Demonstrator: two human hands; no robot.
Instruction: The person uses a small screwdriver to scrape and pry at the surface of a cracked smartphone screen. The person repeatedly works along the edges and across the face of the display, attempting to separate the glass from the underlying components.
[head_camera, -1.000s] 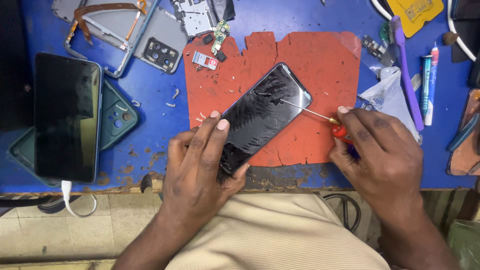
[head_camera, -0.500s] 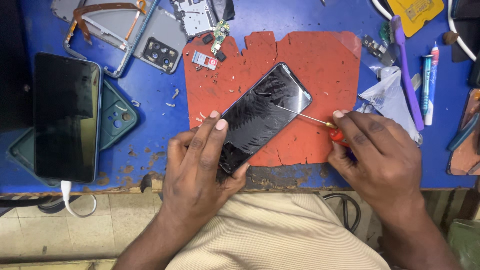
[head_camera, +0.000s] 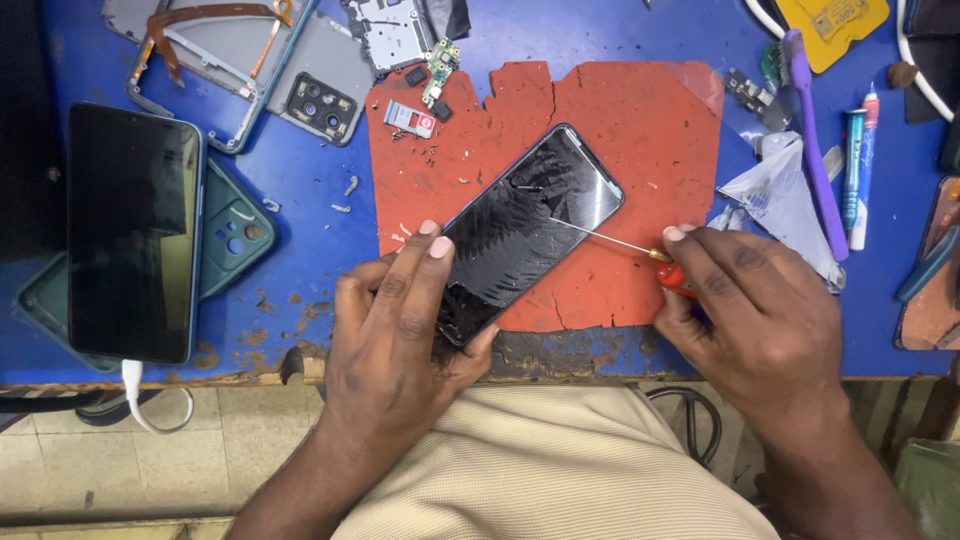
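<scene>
A: Where is the cracked phone (head_camera: 527, 230)?
B: It lies slantwise on the red mat (head_camera: 640, 130), mid-worktop (head_camera: 300, 250). The left hand (head_camera: 400, 330) pins its near end, fingers spread flat on the glass, thumb under the lower edge.
A: And the right hand (head_camera: 760, 320)?
B: It pinches a red-handled screwdriver (head_camera: 640, 250); the thin shaft reaches left, its tip on the screen near the phone's right edge.
A: What crowds the area?
B: Small screws and a circuit board (head_camera: 438, 68) sit at the mat's top left. A grey back cover (head_camera: 320, 95) with camera lenses lies beyond. On the far left a dark phone (head_camera: 130, 230) rests on a teal case (head_camera: 235, 235), a white cable (head_camera: 140, 400) hanging down. To the right are a clear bag (head_camera: 785, 200), a purple toothbrush (head_camera: 815, 140) and a pen (head_camera: 858, 170).
A: Anything blocking the screwdriver?
B: No, only bare mat lies beneath it.
</scene>
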